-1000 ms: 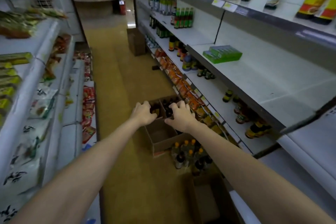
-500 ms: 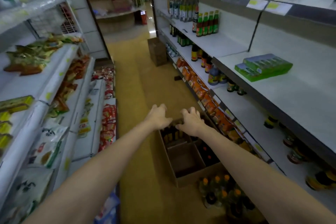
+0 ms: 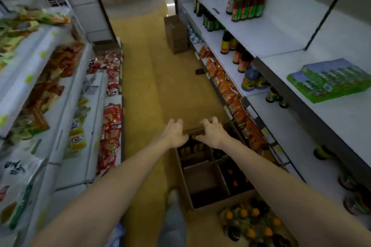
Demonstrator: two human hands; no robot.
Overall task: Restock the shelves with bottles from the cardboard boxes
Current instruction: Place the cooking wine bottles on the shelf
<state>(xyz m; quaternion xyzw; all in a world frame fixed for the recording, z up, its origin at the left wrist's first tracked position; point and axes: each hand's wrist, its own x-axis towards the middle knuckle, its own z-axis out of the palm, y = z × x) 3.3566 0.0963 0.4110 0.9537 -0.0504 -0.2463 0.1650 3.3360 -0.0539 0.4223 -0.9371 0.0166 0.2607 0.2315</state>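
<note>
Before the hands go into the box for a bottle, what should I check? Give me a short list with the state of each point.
1. Open box top clear: ok.
2. Bottles left in it: ok, dark ones at the far end.
3. Left hand free: ok, at the box's far edge.
4. Right hand free: ok, same edge.
5. Room on the shelf: ok.
6. Grip on the box edge: cannot tell.

Shop aisle: stocked shelves (image 3: 261, 32) of sauce bottles (image 3: 250, 2), snack packets (image 3: 109, 126), open cardboard box (image 3: 204, 178) on floor.

No print can be read — only blurred dark characters on a white packet (image 3: 15, 168) on the left shelf — too smeared to make out
</note>
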